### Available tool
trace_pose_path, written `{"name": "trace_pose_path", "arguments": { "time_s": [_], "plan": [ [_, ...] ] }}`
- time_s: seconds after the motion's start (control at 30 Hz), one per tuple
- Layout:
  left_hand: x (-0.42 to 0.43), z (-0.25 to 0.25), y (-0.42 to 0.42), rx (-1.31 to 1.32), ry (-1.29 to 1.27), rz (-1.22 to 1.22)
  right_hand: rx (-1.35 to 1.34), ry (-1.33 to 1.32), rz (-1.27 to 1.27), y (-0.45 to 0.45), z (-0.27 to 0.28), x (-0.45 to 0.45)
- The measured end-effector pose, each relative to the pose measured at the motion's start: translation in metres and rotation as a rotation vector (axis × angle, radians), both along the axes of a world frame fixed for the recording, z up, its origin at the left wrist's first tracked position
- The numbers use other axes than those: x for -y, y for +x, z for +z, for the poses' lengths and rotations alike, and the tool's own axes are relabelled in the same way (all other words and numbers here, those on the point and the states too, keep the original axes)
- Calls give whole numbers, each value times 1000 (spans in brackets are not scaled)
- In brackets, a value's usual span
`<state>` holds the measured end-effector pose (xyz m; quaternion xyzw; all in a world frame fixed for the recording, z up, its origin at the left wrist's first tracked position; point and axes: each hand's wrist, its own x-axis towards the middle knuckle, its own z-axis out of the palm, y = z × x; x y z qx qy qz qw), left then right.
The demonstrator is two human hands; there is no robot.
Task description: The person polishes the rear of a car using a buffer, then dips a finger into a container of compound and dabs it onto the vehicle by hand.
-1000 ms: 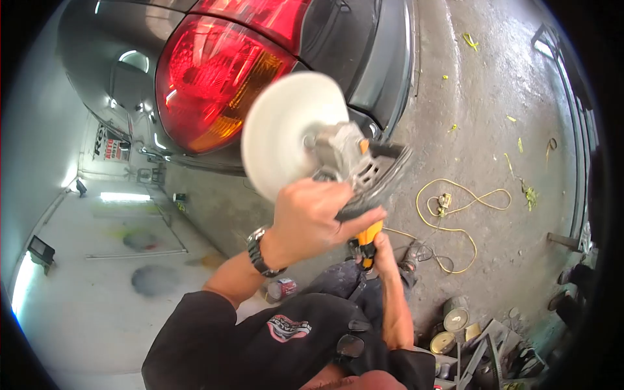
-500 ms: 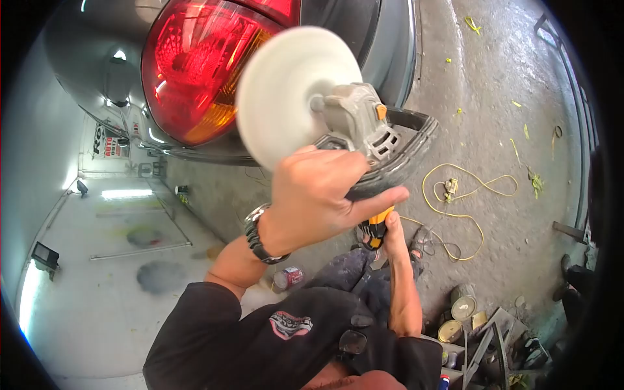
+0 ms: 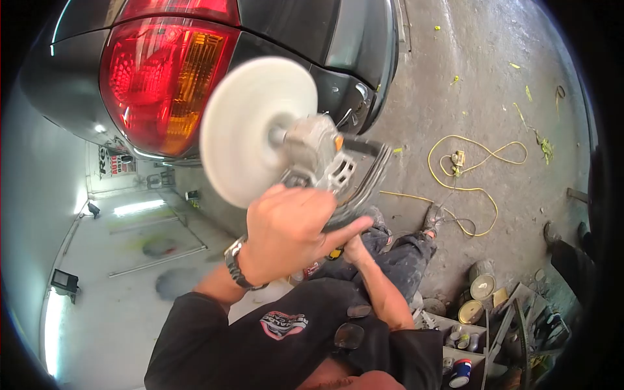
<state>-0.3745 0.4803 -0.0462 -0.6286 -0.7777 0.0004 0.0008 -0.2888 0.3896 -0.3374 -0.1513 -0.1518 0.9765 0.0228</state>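
Now 1 polisher [image 3: 312, 146] is held in 2 closed grips: loop handle [image 3: 364, 195] by left hand [image 3: 291, 224], rear end [image 3: 335, 253] by right hand [image 3: 355, 251], 1 tail light [image 3: 153, 81] near the polisher.

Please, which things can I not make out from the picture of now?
All in the head view:
- Right hand: fingers partly hidden by the left hand and power tool.
- White pad: blurred; far face turned away, so contact is unclear.
- Car: cut off by the top edge.
- Wall sign: smallest print too small.
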Motion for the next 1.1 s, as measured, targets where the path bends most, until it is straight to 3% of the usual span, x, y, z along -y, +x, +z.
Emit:
{"name": "trace_pose_path", "arguments": {
  "time_s": [0.13,0.2,0.43,0.6,0.73,0.83,0.93,1.1],
  "plan": [
    [-46,-5,-15,-27,48,-29,-190,-62,-93,-10,9,-29],
    [-52,-4,-21,-22,55,-25,-177,-148,-47,-14,1,-34],
    [-14,15,8,-26,-57,52,-134,16,15,6,20,-18],
    [-17,8,21,-101,-124,64,-84,-119,8,-13,23,13],
    [-51,-13,6,-149,-1,-14,-111,-243,-51,-23,14,-8],
    [-65,-16,-1,-130,10,-9,-327,-176,-56,-26,6,-32],
    [-63,-9,-3,-115,8,-1,-340,-178,-46,-24,0,-31],
    [-12,9,6,-27,0,51,-149,-15,47,-3,6,-15]
  ]
}}
